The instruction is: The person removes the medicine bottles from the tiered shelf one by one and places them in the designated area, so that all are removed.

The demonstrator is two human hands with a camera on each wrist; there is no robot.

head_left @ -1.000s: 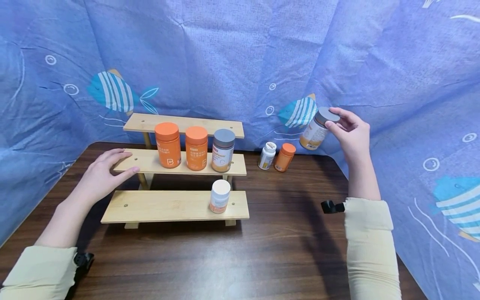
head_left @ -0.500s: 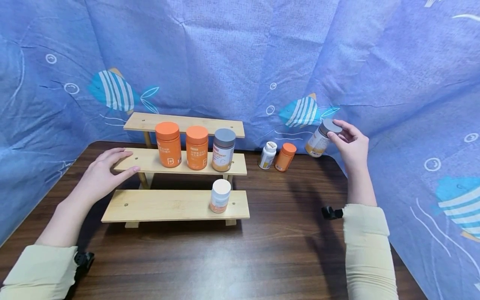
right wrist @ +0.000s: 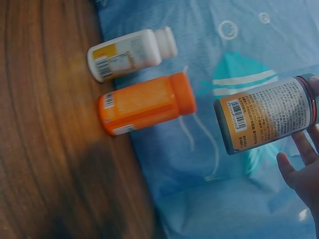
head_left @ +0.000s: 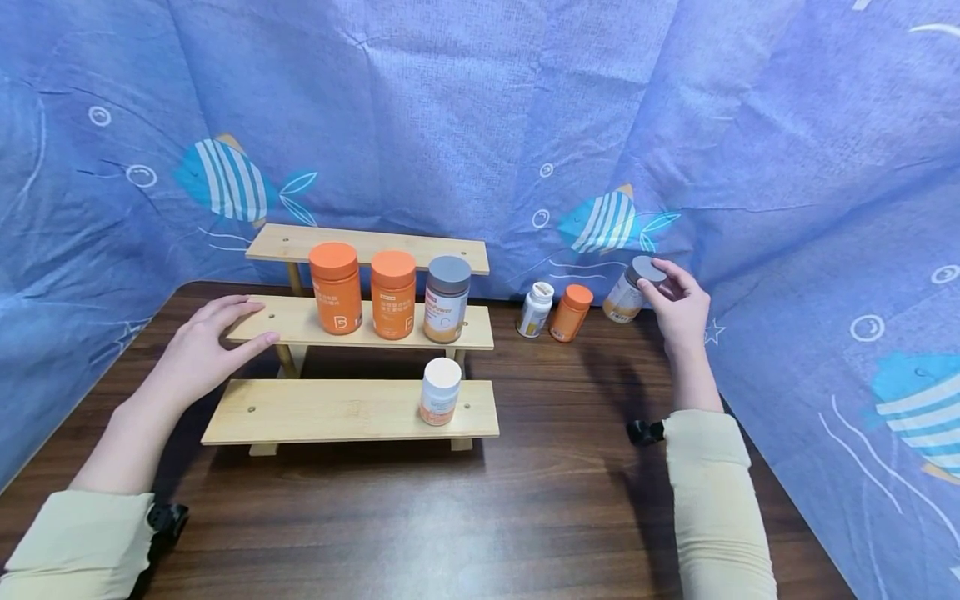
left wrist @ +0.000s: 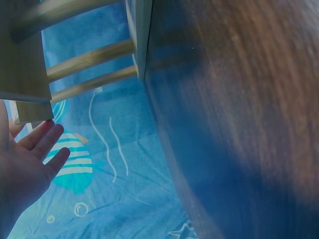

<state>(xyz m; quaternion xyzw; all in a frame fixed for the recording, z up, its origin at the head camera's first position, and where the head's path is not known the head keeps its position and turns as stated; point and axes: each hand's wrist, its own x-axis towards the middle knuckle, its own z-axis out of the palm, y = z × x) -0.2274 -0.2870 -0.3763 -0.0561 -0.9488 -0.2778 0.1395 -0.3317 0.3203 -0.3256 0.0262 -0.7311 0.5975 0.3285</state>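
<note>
My right hand (head_left: 681,310) grips a supplement bottle (head_left: 624,300) by its grey lid. It has a white and orange label and tilts beside an orange bottle (head_left: 572,313). The right wrist view shows the held bottle (right wrist: 269,115) off the dark table. A small white bottle (head_left: 535,310) stands left of the orange one. My left hand (head_left: 202,346) rests at the left end of the wooden shelf's middle tier (head_left: 292,323), fingers extended. In the left wrist view, the left fingertips (left wrist: 52,130) are right at the wood's edge.
The middle tier bears two large orange jars (head_left: 337,292) (head_left: 393,298) and a grey-lidded jar (head_left: 446,304). A white-capped bottle (head_left: 439,396) stands at the right of the lowest tier (head_left: 322,412). A blue fish-print cloth (head_left: 450,125) hangs behind the table (head_left: 540,500).
My right hand has lowered the grey-lidded bottle toward the table, drifting slightly right, then back left toward the orange bottle. The left hand has stayed at the shelf.
</note>
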